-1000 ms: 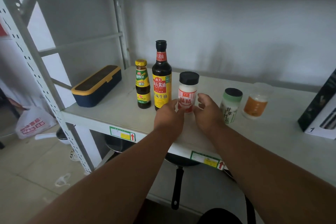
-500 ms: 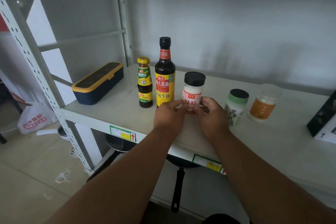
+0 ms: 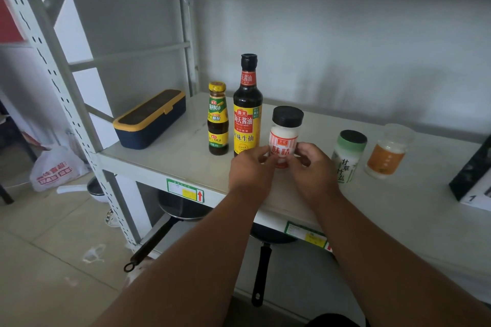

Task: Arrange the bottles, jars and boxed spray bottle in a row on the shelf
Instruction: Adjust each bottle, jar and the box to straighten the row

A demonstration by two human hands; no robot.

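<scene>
Holding the white jar [image 3: 283, 141] low between left hand [image 3: 251, 168] and right hand [image 3: 313, 170], we judge it light, slippery plastic.

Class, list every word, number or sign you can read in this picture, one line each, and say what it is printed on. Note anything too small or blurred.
"海天酱油" and "鲜味生抽": tall soy sauce bottle.
"味精": red-labelled jar held by both hands.
"甘草竹盐": green-lidded jar.
"1": black and white box.
Red up arrow: shelf-edge tag.
Small yellow-capped bottle, orange-labelled jar, plastic bag: print blurred, unreadable.
</scene>
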